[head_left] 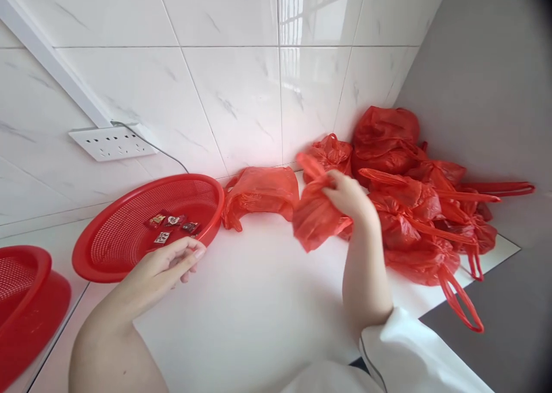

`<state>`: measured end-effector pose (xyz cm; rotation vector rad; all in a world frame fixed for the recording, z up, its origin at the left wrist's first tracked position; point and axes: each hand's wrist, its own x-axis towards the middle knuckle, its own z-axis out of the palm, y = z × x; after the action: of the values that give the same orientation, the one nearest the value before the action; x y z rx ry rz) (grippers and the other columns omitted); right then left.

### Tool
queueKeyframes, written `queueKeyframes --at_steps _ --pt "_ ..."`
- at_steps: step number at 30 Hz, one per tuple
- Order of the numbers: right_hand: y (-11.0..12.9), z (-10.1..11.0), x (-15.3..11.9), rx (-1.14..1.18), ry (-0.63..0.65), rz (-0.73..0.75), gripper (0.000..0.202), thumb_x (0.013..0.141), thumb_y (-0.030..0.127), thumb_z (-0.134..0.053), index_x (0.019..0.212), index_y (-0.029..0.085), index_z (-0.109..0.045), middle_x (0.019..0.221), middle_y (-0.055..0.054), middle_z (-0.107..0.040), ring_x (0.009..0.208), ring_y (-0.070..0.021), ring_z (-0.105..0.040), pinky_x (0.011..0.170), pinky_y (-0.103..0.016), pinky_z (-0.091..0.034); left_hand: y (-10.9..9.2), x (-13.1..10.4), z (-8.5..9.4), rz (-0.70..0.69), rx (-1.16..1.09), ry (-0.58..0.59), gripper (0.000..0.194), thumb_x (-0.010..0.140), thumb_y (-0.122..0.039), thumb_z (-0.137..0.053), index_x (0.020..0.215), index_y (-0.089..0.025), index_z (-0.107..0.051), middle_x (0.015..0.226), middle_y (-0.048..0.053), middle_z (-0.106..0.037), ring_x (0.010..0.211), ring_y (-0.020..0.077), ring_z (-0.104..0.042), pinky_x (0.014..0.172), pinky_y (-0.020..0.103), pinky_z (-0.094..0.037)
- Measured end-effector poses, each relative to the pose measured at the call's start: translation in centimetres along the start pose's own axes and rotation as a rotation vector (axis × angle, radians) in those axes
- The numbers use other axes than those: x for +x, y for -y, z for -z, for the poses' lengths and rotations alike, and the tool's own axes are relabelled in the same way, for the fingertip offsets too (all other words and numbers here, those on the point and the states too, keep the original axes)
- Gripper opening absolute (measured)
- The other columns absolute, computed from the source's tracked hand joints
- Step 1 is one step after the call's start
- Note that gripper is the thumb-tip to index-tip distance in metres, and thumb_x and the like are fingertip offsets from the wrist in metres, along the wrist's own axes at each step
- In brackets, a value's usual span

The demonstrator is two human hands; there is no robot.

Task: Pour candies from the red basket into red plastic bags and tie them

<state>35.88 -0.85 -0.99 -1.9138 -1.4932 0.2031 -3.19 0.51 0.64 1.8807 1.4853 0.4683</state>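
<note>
My right hand [347, 195] grips a red plastic bag [317, 215], which hangs above the white tabletop a little right of the middle. My left hand [175, 261] is over the near right rim of a red perforated basket [146, 189]. Its fingers are loosely curled with the thumb against them, and nothing shows in them. Several small wrapped snack packets [172, 220] lie in the basket. Between the basket and my right hand, another red plastic bag [263, 192] rests against the wall.
A pile of filled red plastic bags [414, 203] occupies the right corner, some handles hanging over the table edge. Another red basket [26, 284] stands at the far left. A white socket strip [114, 143] with a cable is on the tiled wall. The white tabletop [250, 301] lies in front.
</note>
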Motion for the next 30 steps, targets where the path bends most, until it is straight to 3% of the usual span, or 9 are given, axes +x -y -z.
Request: queueKeyframes --at_steps 5,10,15,17,20,21,25,27,30 --pt "-8.7 1.3 1.1 0.099 -0.564 -0.359 0.037 0.077 0.023 -0.054 0.112 0.015 -0.06 0.09 -0.012 -0.068 0.08 -0.026 -0.059 0.079 -0.041 -0.046 -0.3 0.1 -0.2 0.065 0.088 0.097 0.026 0.086 -0.051 -0.055 0.097 -0.029 -0.066 0.08 0.0 -0.066 0.075 0.0204 -0.06 0.071 0.028 -0.047" --pt "-12.6 -1.7 2.1 0.047 -0.519 -0.531 0.038 0.073 0.015 -0.056 0.11 0.006 -0.062 0.103 -0.024 -0.063 0.094 -0.0315 -0.06 0.085 -0.046 -0.045 -0.5 0.0 -0.3 0.043 0.128 0.126 0.029 0.088 -0.052 -0.051 0.099 -0.028 -0.065 0.086 0.002 -0.068 0.081 0.0224 -0.063 0.076 0.031 -0.048" --pt "-8.0 -3.3 3.8 0.03 -0.582 -0.313 0.034 0.084 0.02 -0.049 0.112 0.01 -0.065 0.12 -0.022 -0.059 0.114 -0.03 -0.054 0.096 -0.044 -0.042 -0.5 -0.2 -0.2 0.06 0.131 0.129 0.029 0.088 -0.051 -0.051 0.101 -0.028 -0.064 0.09 0.003 -0.068 0.085 0.0227 -0.065 0.078 0.031 -0.048" --pt "-4.9 -4.9 4.0 0.135 -0.288 -0.093 0.029 0.087 0.026 -0.047 0.101 0.014 -0.07 0.106 -0.014 -0.068 0.102 -0.0251 -0.061 0.093 -0.04 -0.046 -0.4 -0.2 -0.2 0.057 0.139 0.141 0.031 0.089 -0.051 -0.049 0.102 -0.027 -0.062 0.088 0.003 -0.068 0.086 0.0235 -0.065 0.079 0.032 -0.048" --pt "-0.6 -9.1 3.0 0.195 0.363 0.18 0.021 0.084 0.036 -0.058 0.087 0.022 -0.073 0.093 -0.005 -0.072 0.088 -0.0221 -0.065 0.081 -0.035 -0.052 -0.1 -0.2 -0.3 0.04 0.153 0.175 0.034 0.09 -0.054 -0.045 0.103 -0.027 -0.061 0.083 0.004 -0.067 0.086 0.0238 -0.065 0.08 0.033 -0.048" --pt "0.6 -10.9 2.4 0.175 0.444 0.209 0.015 0.08 0.035 -0.065 0.083 0.023 -0.074 0.093 -0.005 -0.072 0.089 -0.0238 -0.066 0.08 -0.036 -0.052 -0.1 -0.2 -0.3 0.037 0.155 0.183 0.034 0.091 -0.054 -0.045 0.103 -0.027 -0.061 0.083 0.004 -0.067 0.086 0.0235 -0.065 0.08 0.032 -0.048" --pt "3.6 -16.9 0.4 0.059 0.349 0.165 0.02 0.074 0.014 -0.068 0.093 0.019 -0.073 0.136 -0.014 -0.057 0.135 -0.0415 -0.038 0.108 -0.06 -0.03 -0.3 -0.5 -0.7 0.041 0.169 0.183 0.033 0.091 -0.054 -0.045 0.104 -0.028 -0.061 0.083 0.004 -0.068 0.085 0.0224 -0.066 0.073 0.029 -0.048" --pt "4.0 -18.5 0.2 0.015 0.277 0.147 0.033 0.075 0.008 -0.062 0.107 0.017 -0.069 0.152 -0.014 -0.038 0.146 -0.0411 -0.016 0.116 -0.063 -0.007 -0.4 -0.7 -1.0 0.027 0.158 0.192 0.033 0.091 -0.054 -0.044 0.103 -0.028 -0.061 0.082 0.003 -0.067 0.083 0.022 -0.065 0.07 0.028 -0.047" --pt "3.8 -18.9 0.8 -0.013 0.236 0.143 0.042 0.08 0.009 -0.057 0.122 0.014 -0.062 0.16 -0.015 -0.022 0.149 -0.0369 -0.006 0.116 -0.061 0.006 -0.6 -0.8 -1.3 -0.01 0.119 0.213 0.034 0.09 -0.054 -0.045 0.102 -0.027 -0.062 0.082 0.003 -0.067 0.082 0.0215 -0.066 0.068 0.027 -0.047"
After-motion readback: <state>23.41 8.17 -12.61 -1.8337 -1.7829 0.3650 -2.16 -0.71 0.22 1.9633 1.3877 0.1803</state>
